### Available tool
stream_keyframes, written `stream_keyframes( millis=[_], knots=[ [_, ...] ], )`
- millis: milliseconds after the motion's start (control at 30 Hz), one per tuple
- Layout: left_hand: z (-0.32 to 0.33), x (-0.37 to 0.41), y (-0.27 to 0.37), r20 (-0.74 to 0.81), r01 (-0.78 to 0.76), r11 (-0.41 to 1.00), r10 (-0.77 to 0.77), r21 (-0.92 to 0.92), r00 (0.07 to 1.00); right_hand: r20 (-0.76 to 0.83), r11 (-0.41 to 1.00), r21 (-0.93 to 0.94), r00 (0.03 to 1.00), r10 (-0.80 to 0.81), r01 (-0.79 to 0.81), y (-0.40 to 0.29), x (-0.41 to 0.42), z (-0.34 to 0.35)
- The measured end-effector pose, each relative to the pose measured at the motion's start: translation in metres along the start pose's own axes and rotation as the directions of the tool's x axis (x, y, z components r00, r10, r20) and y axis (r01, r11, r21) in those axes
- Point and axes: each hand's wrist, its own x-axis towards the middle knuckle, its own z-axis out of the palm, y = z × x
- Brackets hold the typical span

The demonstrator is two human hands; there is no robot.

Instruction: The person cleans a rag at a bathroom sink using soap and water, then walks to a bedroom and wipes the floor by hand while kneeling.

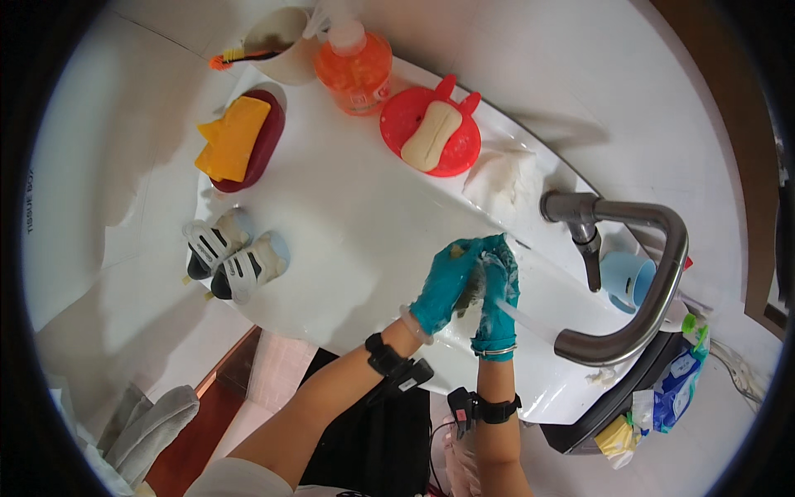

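My left hand [448,282] and my right hand [499,286], both in wet teal rubber gloves, meet over the white washbasin [348,217]. Foam clings to the gloves, mostly on the right one. Water runs from the spout of the metal faucet [674,248] onto my right glove. A small yellowish patch shows at the left glove's fingers. Something dark and greyish shows between the palms, too hidden to name, and I cannot tell which hand holds it. Two small white and black child's shoes [239,258] stand on the basin's left rim.
Along the rim are yellow sponge cloths [239,140] on a dark red dish, a cup [279,46] with toothbrushes, an orange soap bottle [354,68], a soap bar [431,136] on a red dish, white tissue [502,180] and a blue cup [621,279]. The faucet arches over the right side.
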Motion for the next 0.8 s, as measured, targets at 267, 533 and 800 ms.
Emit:
stream_keyframes(
  millis=[267, 533, 800],
  knots=[
    [-0.025, -0.040, 0.020, -0.079, 0.041, 0.947, -0.016, 0.318, 0.997, 0.082, 0.984, 0.143, 0.992, 0.091, -0.103, -0.005, 0.009, 0.015],
    [-0.027, -0.067, 0.017, 0.330, -0.372, 0.472, 0.174, 0.799, 0.928, 0.166, 0.894, 0.388, 0.972, 0.169, -0.222, 0.010, 0.024, 0.012],
    [-0.038, -0.077, -0.003, 0.500, -0.524, 0.048, 0.237, 0.850, 0.833, 0.278, 0.748, 0.585, 0.944, 0.179, -0.314, 0.018, 0.018, 0.021]
  ],
)
